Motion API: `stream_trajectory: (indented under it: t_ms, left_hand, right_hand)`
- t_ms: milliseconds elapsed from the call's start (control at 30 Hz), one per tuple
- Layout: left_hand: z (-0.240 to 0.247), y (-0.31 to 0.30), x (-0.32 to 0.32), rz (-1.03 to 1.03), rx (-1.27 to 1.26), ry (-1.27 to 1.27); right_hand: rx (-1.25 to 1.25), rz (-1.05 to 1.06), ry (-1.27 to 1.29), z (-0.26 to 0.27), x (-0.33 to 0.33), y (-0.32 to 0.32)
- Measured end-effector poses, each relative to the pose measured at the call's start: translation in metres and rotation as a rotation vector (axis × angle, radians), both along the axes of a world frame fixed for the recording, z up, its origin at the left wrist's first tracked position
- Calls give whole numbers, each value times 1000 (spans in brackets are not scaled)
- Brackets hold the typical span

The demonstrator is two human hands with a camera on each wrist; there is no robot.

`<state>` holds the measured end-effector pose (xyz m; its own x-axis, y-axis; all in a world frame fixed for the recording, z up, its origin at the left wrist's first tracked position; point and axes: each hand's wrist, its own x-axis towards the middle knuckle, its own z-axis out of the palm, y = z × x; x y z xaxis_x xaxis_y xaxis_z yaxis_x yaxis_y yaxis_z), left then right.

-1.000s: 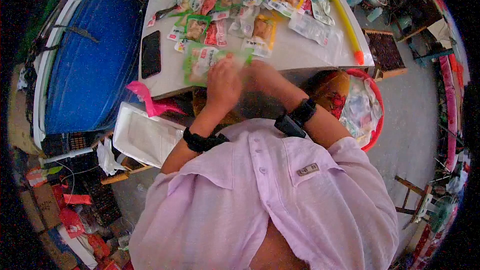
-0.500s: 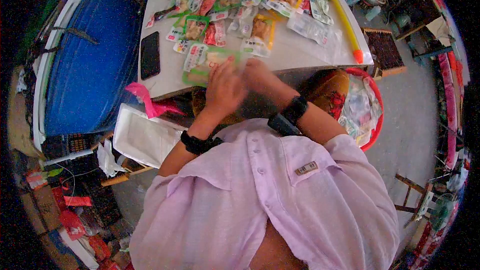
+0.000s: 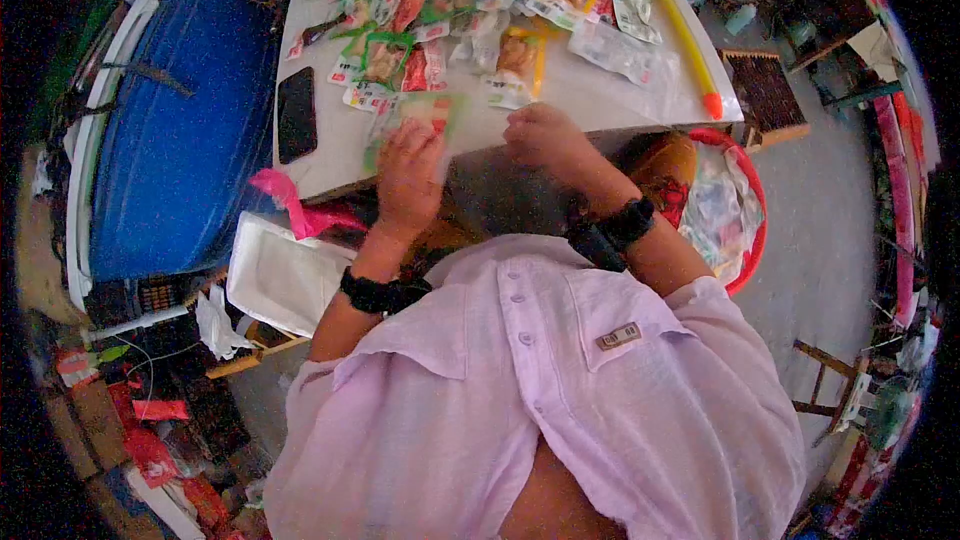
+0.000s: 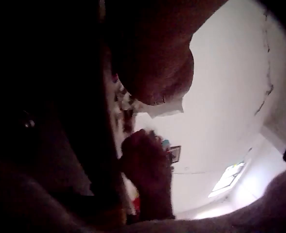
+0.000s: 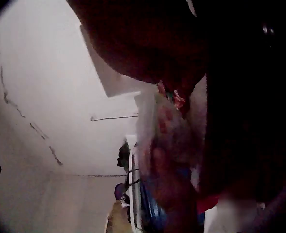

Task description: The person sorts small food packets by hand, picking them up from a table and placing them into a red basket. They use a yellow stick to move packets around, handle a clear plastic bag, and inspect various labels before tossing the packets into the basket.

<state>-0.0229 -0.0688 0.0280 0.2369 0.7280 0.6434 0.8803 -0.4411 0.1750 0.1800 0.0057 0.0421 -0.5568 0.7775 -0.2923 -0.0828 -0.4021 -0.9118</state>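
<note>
In the head view my left hand (image 3: pixel 410 165) holds a clear, green-edged food packet (image 3: pixel 440 120) by its lower part, over the near edge of the table. The packet is blurred, and my fingers cover part of it. The right wrist view shows the same packet (image 5: pixel 169 124) upright in front of the left thumb. To the right, apart from the packet, my right hand (image 3: pixel 550 145) has its fingers curled at the table edge; nothing shows in its grasp. From the left wrist, the right hand (image 4: pixel 147 160) looks like a dark, loose fist.
Many colourful food packets (image 3: pixel 410 0) lie heaped at the table's far side. A phone (image 3: pixel 297 115) rests on the left edge, and a yellow tube (image 3: pixel 680 25) runs down the right. Below stand a white foam box (image 3: pixel 290 270) and a red-rimmed, lined basket (image 3: pixel 755 210).
My hands were close together at the packet and have moved apart. The left hand has shifted left with the packet, while the right hand has drawn away to the right.
</note>
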Motion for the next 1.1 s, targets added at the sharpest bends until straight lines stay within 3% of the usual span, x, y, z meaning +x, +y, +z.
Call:
stream_trajectory:
  t_ms: [100,167,200,300,367,433,467,533,600,733,833,933,967,1000,1067,1100]
  left_hand:
    - [43,2,-10,33,-61,-406]
    - [80,5,-25,126,-266,-720]
    - [92,6,-27,46,-280,-839]
    - [116,10,-24,-97,-387,-1062]
    - [124,10,-8,-58,-549,-1039]
    - [112,5,5,-105,-417,-555]
    - [105,1,14,-147,-336,-321]
    - [103,-8,38,-150,-522,-466]
    - [101,-6,45,-145,-662,-495]
    - [97,-4,50,-300,-814,-644]
    - [88,-1,52,-441,-901,-936]
    - [72,5,50,-425,-905,-1066]
    - [59,9,43,-386,-939,-1018]
    - [43,13,32,-348,-973,-968]
    - [20,14,22,-297,-1038,-902]
    - [13,13,20,-285,-1070,-885]
  right_hand:
    - [117,-2,-14,-1,15,10]
    - [362,-40,-80,15,25,8]
    - [484,-59,-112,25,27,8]
    - [378,-206,25,46,29,10]
    - [699,-201,-95,64,29,9]
    - [909,-185,-168,82,34,-1]
    - [1205,-255,-222,74,33,-1]
    - [1275,11,-455,93,37,-16]
    - [1220,320,-613,101,34,-24]
    - [1109,380,-527,95,50,-36]
    - [1035,274,-467,85,83,-42]
    - [873,156,-535,95,133,-51]
    - [1023,-16,-468,86,153,-54]
    - [989,-149,-651,81,174,-56]
    - [1023,-333,-552,74,217,-58]
    - [738,-385,-501,59,249,-57]
